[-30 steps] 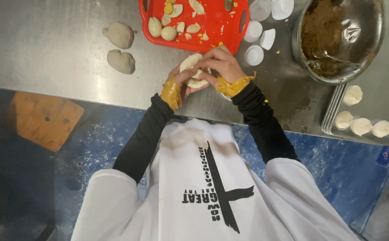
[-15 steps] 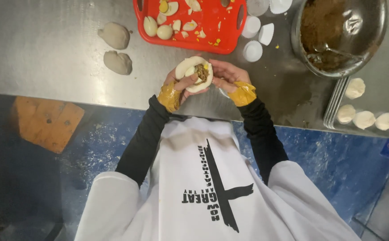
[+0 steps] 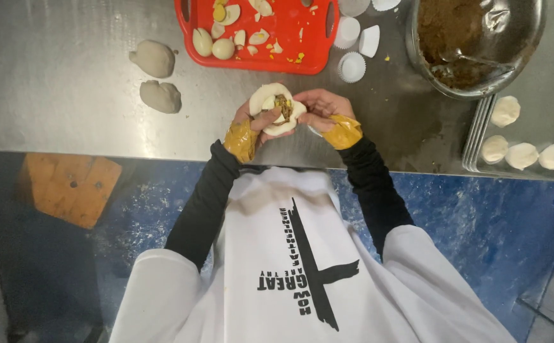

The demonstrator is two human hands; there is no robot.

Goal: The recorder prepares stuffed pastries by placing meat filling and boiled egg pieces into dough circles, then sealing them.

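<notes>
Above a steel worktop [image 3: 48, 82], the left hand [image 3: 255, 124] cups a filled dough round [image 3: 277, 108], its grip curled around it, while the right hand [image 3: 318, 111] pinches the rim. Soft and tearable, the dough is likely best held underneath. Beyond: dough lumps [image 3: 156, 76], red tray [image 3: 290, 38], filling bowl [image 3: 531, 38].

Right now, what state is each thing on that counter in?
Dough round: open, brown filling showing, cupped in both hands.
Left hand: holding the dough from below.
Right hand: pinching the dough edge.
Red tray: holds cut boiled egg pieces and crumbs.
Metal bowl: partly filled with brown filling, spoon inside.
Dough lumps: two, unshaped, on the steel counter.
Metal tray: holds four finished buns.
Paper cups: empty.
</notes>
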